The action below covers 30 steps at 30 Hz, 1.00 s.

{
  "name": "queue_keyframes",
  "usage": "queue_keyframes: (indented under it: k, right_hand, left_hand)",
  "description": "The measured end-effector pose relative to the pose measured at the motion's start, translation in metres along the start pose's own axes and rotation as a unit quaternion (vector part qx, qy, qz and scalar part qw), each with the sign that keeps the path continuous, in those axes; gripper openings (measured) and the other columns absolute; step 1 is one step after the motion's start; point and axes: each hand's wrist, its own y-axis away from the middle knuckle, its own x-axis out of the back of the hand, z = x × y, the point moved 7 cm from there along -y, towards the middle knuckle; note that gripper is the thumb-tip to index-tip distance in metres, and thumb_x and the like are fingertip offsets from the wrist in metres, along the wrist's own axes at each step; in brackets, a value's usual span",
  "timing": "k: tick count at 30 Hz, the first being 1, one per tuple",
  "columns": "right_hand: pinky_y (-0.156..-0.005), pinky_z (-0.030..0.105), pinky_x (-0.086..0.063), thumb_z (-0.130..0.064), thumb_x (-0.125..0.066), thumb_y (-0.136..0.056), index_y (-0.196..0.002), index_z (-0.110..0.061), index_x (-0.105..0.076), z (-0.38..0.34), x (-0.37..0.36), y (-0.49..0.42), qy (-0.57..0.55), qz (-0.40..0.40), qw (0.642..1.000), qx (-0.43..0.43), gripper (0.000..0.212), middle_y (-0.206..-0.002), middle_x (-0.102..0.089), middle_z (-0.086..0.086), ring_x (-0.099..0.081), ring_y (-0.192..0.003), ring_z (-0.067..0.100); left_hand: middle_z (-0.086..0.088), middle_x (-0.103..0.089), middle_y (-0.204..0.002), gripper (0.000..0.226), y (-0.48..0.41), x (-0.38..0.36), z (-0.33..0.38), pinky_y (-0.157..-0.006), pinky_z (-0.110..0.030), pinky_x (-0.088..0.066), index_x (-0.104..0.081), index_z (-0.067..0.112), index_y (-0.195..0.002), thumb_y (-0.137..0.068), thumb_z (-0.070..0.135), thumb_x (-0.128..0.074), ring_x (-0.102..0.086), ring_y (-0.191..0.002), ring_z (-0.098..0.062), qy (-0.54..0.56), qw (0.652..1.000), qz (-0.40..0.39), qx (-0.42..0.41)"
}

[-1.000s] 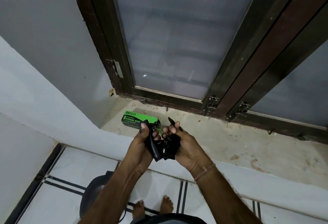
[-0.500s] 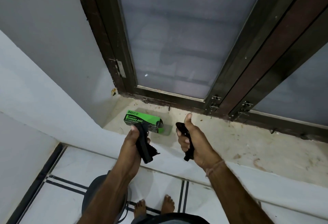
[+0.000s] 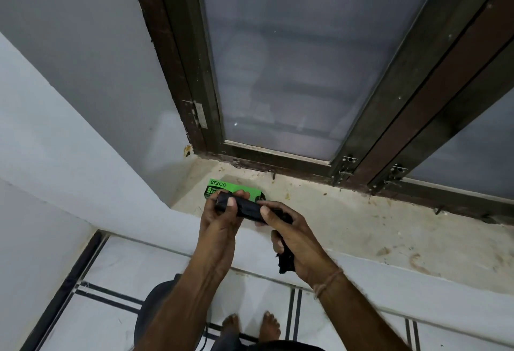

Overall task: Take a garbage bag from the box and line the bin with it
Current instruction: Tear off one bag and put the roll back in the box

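Garbage bag [image 3: 286, 263] is torn off now — half a second ago our hands were apart, one black piece in each. Now they're back together above the window ledge [image 3: 361, 228]. Left hand [image 3: 219, 222] is clamped on the leftover roll [image 3: 244, 207], right hand [image 3: 294, 239] pinches the roll's other end with the loose bag bunched in its palm. Green box [image 3: 222, 185] sits on the ledge just behind. Looks like the roll goes back next, then the bin [image 3: 155, 309] down by our feet gets lined.

one box [image 3: 234, 189], two hands [image 3: 222, 224], one bin [image 3: 155, 303]
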Motion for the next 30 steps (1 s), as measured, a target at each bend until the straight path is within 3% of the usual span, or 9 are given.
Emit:
queue_keyframes:
  k: [7, 11, 14, 16, 18, 20, 22, 24, 30]
  right_hand:
    - [-0.042, 0.019, -0.034, -0.042, -0.066, -0.098, -0.123, -0.013, -0.073, 0.015, -0.004, -0.006, -0.094, 0.024, 0.99, -0.098, 0.04, -0.109, -0.078, 0.018, -0.036, -0.042, 0.008]
    - [-0.046, 0.025, -0.034, -0.037, -0.07, -0.096, -0.116, -0.02, -0.076, 0.01, 0.0, -0.007, -0.048, 0.054, 0.997, -0.036, 0.028, -0.09, -0.058, 0.031, -0.037, -0.047, 0.013]
    - [-0.044, 0.023, -0.033, -0.033, -0.069, -0.097, -0.115, -0.018, -0.076, 0.006, 0.012, -0.002, -0.034, 0.111, 0.993, 0.001, 0.025, -0.067, -0.045, 0.018, -0.037, -0.044, 0.014]
    - [-0.041, 0.021, -0.031, -0.029, -0.069, -0.098, -0.114, -0.015, -0.076, 0.001, 0.026, 0.001, -0.043, 0.16, 0.986, 0.025, 0.023, -0.063, -0.042, 0.016, -0.035, -0.042, 0.015]
    - [-0.04, 0.022, -0.031, -0.025, -0.068, -0.099, -0.113, -0.012, -0.076, 0.0, 0.045, 0.004, -0.039, 0.207, 0.976, 0.052, 0.021, -0.072, -0.046, 0.022, -0.036, -0.041, 0.014]
    - [-0.04, 0.022, -0.032, -0.022, -0.066, -0.1, -0.112, -0.011, -0.076, 0.002, 0.061, 0.008, -0.035, 0.25, 0.965, 0.066, 0.019, -0.077, -0.05, 0.025, -0.036, -0.039, 0.012]
    - [-0.038, 0.022, -0.032, -0.021, -0.066, -0.1, -0.111, -0.01, -0.075, 0.005, 0.07, 0.012, -0.034, 0.282, 0.956, 0.072, 0.018, -0.077, -0.053, 0.027, -0.035, -0.037, 0.012]
    - [-0.037, 0.022, -0.032, -0.021, -0.065, -0.101, -0.114, -0.009, -0.074, 0.008, 0.071, 0.015, -0.028, 0.304, 0.949, 0.076, 0.02, -0.063, -0.05, 0.02, -0.032, -0.037, 0.015]
    - [-0.039, 0.022, -0.032, -0.025, -0.069, -0.099, -0.111, -0.015, -0.076, 0.008, 0.065, 0.022, 0.017, 0.309, 0.948, 0.077, 0.017, -0.048, -0.036, 0.007, -0.027, -0.034, 0.017]
  left_hand:
    - [-0.008, -0.076, -0.109, 0.031, -0.012, 0.003, 0.008, -0.099, -0.036, -0.051, -0.052, 0.007, -0.118, -0.09, 0.015, -0.063, -0.068, -0.113, -0.028, -0.089, 0.995, -0.052, 0.005]
    - [0.002, -0.079, -0.103, 0.015, -0.018, 0.0, 0.012, -0.083, -0.032, -0.046, -0.056, 0.018, -0.105, -0.1, 0.004, -0.055, -0.071, -0.092, -0.008, -0.146, 0.985, -0.087, 0.01]
    - [0.006, -0.077, -0.107, 0.013, -0.019, -0.001, 0.021, -0.086, -0.032, -0.051, -0.064, 0.015, -0.112, -0.099, 0.014, -0.063, -0.069, -0.098, -0.005, -0.25, 0.963, -0.092, -0.042]
    - [0.007, -0.071, -0.122, 0.03, -0.027, 0.006, 0.035, -0.093, -0.037, -0.055, -0.065, 0.022, -0.122, -0.096, 0.039, -0.066, -0.062, -0.115, -0.011, -0.408, 0.896, -0.064, -0.165]
    - [0.002, -0.06, -0.142, 0.058, -0.041, 0.008, 0.041, -0.099, -0.048, -0.047, -0.059, 0.028, -0.136, -0.088, 0.062, -0.058, -0.051, -0.131, -0.023, -0.606, 0.749, -0.048, -0.265]
    - [-0.005, -0.051, -0.153, 0.077, -0.06, 0.009, 0.028, -0.107, -0.06, -0.036, -0.053, 0.028, -0.145, -0.082, 0.073, -0.055, -0.041, -0.144, -0.032, -0.726, 0.624, -0.087, -0.274]
    - [-0.005, -0.052, -0.153, 0.075, -0.073, 0.01, 0.012, -0.114, -0.067, -0.024, -0.055, 0.031, -0.143, -0.079, 0.068, -0.065, -0.037, -0.148, -0.034, -0.779, 0.561, -0.137, -0.244]
    - [-0.001, -0.061, -0.142, 0.062, -0.078, 0.011, 0.007, -0.116, -0.068, -0.021, -0.061, 0.034, -0.136, -0.08, 0.057, -0.074, -0.044, -0.142, -0.031, -0.787, 0.554, -0.141, -0.231]
    - [0.0, -0.065, -0.132, 0.058, -0.077, 0.008, 0.026, -0.099, -0.055, -0.045, -0.063, 0.033, -0.133, -0.08, 0.051, -0.078, -0.051, -0.125, -0.031, -0.727, 0.63, -0.116, -0.249]
